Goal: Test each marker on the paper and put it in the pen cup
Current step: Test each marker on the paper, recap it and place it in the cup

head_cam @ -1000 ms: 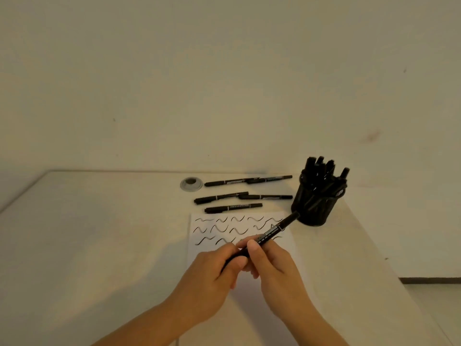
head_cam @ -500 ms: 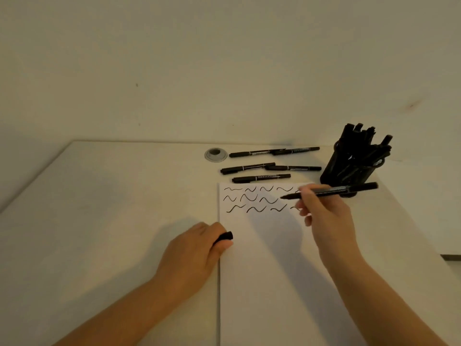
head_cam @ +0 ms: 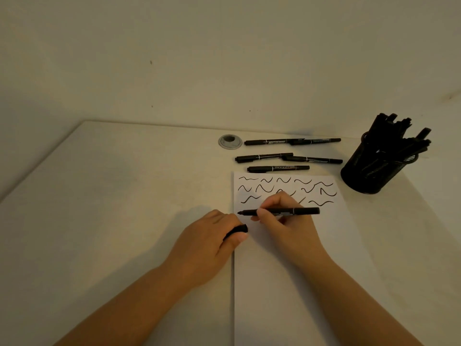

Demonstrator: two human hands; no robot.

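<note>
On a pale cream desk [head_cam: 112,208] set against a plain off-white wall [head_cam: 224,58], a white sheet of paper [head_cam: 287,283] lies lengthwise toward the viewer. Right hand [head_cam: 287,223]: its grip is curled round an uncapped black marker [head_cam: 299,211], pinching the barrel near the writing end; the marker lies nearly level, tip pointing left of the grip and at or just above the paper, near the sheet's left edge. Left hand [head_cam: 212,243]: its grip is closed on the marker's black cap [head_cam: 238,231], and the hand rests on the desk at the paper's left edge, just left of the writing grip. Beyond the right grip, three rows of black wavy test strokes [head_cam: 287,191] cross the top of the sheet. Farther beyond, five capped black markers [head_cam: 278,168] lie on the bare desk in loose rows. A round grey cable grommet [head_cam: 230,141] sits in the desk left of the farthest row. To the far right of the grip stands a black mesh pen cup [head_cam: 369,173], filled with upright black markers. Lighting is dim and warm; both forearms cast soft shadows to the left.
</note>
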